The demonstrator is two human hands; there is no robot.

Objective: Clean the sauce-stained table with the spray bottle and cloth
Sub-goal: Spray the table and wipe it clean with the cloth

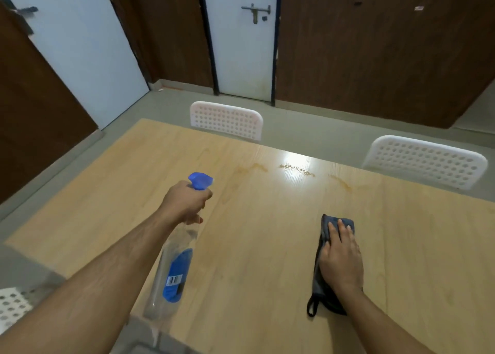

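The left hand [184, 202] is curled around the neck of the spray bottle [174, 270], held above the near left of the table [401, 246]; the clear plastic probably is light and a little slippery. The right hand [341, 260] lies flat, fingers straight, on the dark folded cloth [321, 249], soft and limp. The sauce stains [251, 169] are farther away.

The tabletop [267, 246] looks like pale wood-grain laminate, smooth and glossy enough to throw back a bright glare; the spray bottle [174, 260] above it is clear, shiny plastic with a blue plastic head. The dark cloth [325, 228] on the tabletop looks soft and matt; the chairs [226, 120] beyond the tabletop have white perforated plastic backs.
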